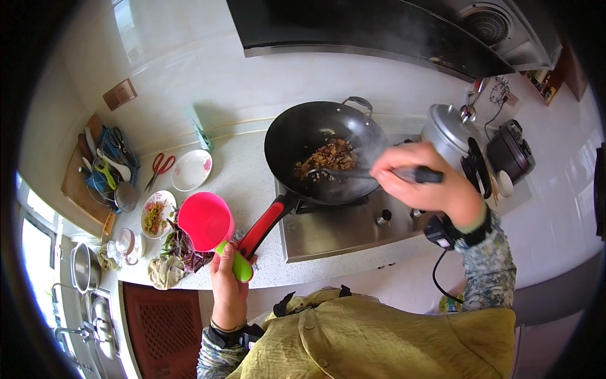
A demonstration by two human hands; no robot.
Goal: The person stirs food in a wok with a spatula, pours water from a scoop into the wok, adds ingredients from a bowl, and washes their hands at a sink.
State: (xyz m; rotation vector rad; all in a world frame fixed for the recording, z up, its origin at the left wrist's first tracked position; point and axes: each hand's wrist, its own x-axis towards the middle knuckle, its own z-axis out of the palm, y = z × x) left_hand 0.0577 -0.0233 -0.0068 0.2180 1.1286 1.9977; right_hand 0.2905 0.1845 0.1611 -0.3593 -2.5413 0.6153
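Note:
My left hand [228, 284] grips the green handle of a pink plastic water scoop [206, 221], thumb on top. The red and black handle of a wok [284, 142] runs down to the same fingers; whether they also hold it is hard to tell. Chopped, browned food [331, 156] lies in the bottom of the wok, and steam rises from it. Above the wok's right side, my right hand [421, 177], blurred, is closed around a cooking utensil [348, 173] with a metal shaft and black grip end. Its head rests among the food.
The wok sits on a steel gas stove [331, 232] under a range hood [360, 33]. A pressure cooker [450, 130] stands right. Leftward are a white plate [191, 170], red-handled scissors [161, 166], a plate of chopped vegetables [155, 215], purple leaves [182, 248] and a cloth [165, 272].

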